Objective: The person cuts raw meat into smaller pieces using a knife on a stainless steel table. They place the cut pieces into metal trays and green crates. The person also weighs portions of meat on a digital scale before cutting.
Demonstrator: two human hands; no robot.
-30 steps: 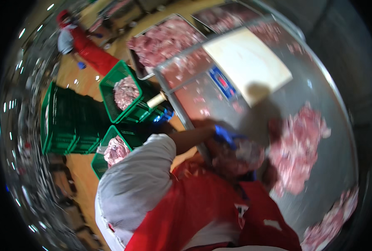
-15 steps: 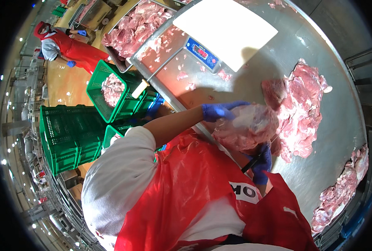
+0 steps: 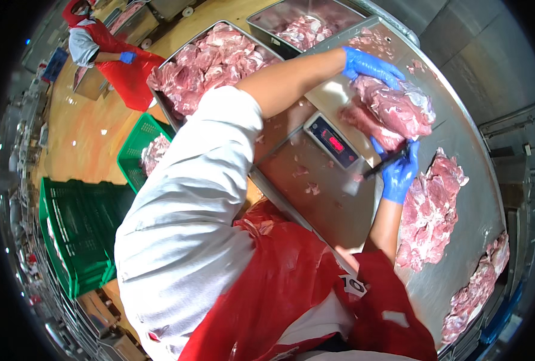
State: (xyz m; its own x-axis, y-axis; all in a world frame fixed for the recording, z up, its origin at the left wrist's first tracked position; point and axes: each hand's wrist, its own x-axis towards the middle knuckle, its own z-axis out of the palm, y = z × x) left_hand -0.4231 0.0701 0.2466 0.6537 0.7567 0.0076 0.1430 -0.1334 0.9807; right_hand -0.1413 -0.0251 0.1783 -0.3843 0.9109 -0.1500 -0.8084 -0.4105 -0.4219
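Note:
A large piece of raw pink meat [image 3: 400,111] is between my two blue-gloved hands, over the pale plate of a digital scale [image 3: 332,142] with a lit red display. My left hand [image 3: 372,67] curves over its far side, fingers pressed on the meat. On the near side, my right hand [image 3: 401,175] grips what looks like a knife by its black handle [image 3: 388,161] while touching the meat from below; the blade cannot be made out. Whether the meat rests on the plate is hidden. Right of my right wrist lies a pile of meat [image 3: 433,216].
The metal table [image 3: 339,219] bears small scraps and a strip of trimmings [image 3: 478,289] at its right edge. Beyond its left side stand a full meat bin [image 3: 210,63], another metal bin [image 3: 267,21] and green crates [image 3: 87,231]. A co-worker in a red apron [image 3: 120,66] stands far left.
Both hands have carried the piece of meat away from my body, from the table's near edge to over the scale. The knife has stayed in my right hand.

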